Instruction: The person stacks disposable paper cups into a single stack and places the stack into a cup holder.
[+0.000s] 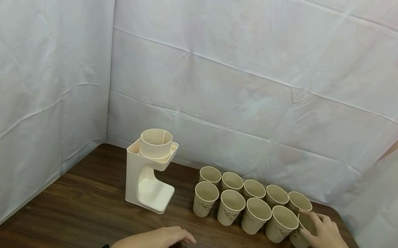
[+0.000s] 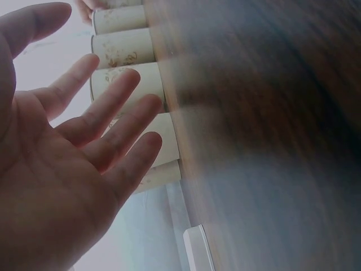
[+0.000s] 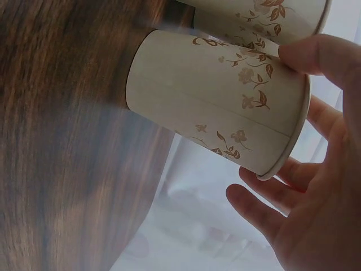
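At the right end of the front row, my right hand (image 1: 327, 236) grips a beige paper cup (image 1: 301, 241) near its rim. In the right wrist view the thumb lies against the side of this cup (image 3: 214, 101), which has brown flower prints, and the fingers reach round behind the rim. The cup stands upright on the wooden table (image 1: 89, 211). My left hand (image 1: 155, 246) hovers over the front of the table with its fingers spread and nothing in it, as the left wrist view of the palm (image 2: 56, 175) shows.
More paper cups (image 1: 231, 208) stand upright in two rows, close beside one another. Left of them is a cream-coloured stand (image 1: 134, 179) with a round cup-like holder (image 1: 156, 145) on top. White cloth (image 1: 230, 81) hangs behind the table and at both sides.
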`<control>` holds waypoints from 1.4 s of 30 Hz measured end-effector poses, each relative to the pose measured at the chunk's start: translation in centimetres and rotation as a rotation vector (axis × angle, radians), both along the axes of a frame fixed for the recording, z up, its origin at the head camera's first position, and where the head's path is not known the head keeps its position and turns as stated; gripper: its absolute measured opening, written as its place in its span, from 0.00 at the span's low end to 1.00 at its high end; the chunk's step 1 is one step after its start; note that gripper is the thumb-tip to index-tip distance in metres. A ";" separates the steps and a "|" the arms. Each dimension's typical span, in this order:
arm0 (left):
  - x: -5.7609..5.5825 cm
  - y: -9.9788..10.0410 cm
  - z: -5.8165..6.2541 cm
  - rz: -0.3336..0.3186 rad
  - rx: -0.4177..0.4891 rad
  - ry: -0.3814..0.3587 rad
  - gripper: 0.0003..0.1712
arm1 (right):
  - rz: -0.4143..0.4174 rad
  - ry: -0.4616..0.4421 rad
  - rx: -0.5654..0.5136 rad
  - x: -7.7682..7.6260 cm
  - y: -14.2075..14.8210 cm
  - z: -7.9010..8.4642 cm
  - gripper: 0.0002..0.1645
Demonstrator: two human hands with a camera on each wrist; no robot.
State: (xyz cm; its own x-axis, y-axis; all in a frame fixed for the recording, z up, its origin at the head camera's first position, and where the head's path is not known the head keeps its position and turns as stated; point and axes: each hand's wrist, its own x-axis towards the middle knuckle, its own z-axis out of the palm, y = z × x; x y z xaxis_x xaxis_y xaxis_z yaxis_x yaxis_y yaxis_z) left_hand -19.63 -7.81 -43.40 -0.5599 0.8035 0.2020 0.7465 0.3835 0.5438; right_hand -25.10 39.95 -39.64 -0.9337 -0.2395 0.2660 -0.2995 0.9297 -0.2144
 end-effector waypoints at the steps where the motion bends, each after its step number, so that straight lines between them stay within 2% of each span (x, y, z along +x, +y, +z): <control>1: 0.0 0.0 0.0 -0.003 0.001 -0.005 0.24 | -0.005 -0.008 -0.002 0.0 0.0 0.0 0.30; 6: 0.0 -0.1 0.0 0.001 0.006 -0.019 0.24 | -0.009 -0.017 -0.011 0.2 0.2 0.0 0.31; 11: 0.0 -0.4 0.0 0.026 0.015 -0.037 0.24 | -0.020 0.012 -0.009 0.7 0.4 0.1 0.32; 16: -0.3 -0.6 -0.1 0.049 0.044 -0.023 0.24 | -0.013 0.052 -0.001 1.5 0.2 0.2 0.32; 21: -0.5 -0.7 0.1 0.052 0.055 -0.023 0.25 | 0.002 0.035 -0.008 2.3 -0.4 0.3 0.31; 32: -0.6 -1.1 0.0 0.067 0.074 -0.073 0.27 | 0.018 0.072 -0.006 3.1 -1.2 1.0 0.28; 36: -0.8 -1.3 -0.1 0.074 0.082 -0.085 0.27 | 0.042 0.084 -0.009 3.7 -1.8 1.4 0.27; 42: -1.1 -1.4 -0.2 0.100 0.084 -0.092 0.26 | 0.077 0.051 -0.008 4.7 -3.6 2.2 0.28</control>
State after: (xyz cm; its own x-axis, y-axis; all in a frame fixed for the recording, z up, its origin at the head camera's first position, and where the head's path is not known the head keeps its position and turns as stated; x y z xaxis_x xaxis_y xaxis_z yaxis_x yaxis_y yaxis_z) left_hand -20.75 -9.22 -43.64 -0.6556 0.7253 0.2102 0.6522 0.4036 0.6416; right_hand -20.41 36.37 -37.49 -0.8977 -0.3078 0.3153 -0.3810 0.9017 -0.2046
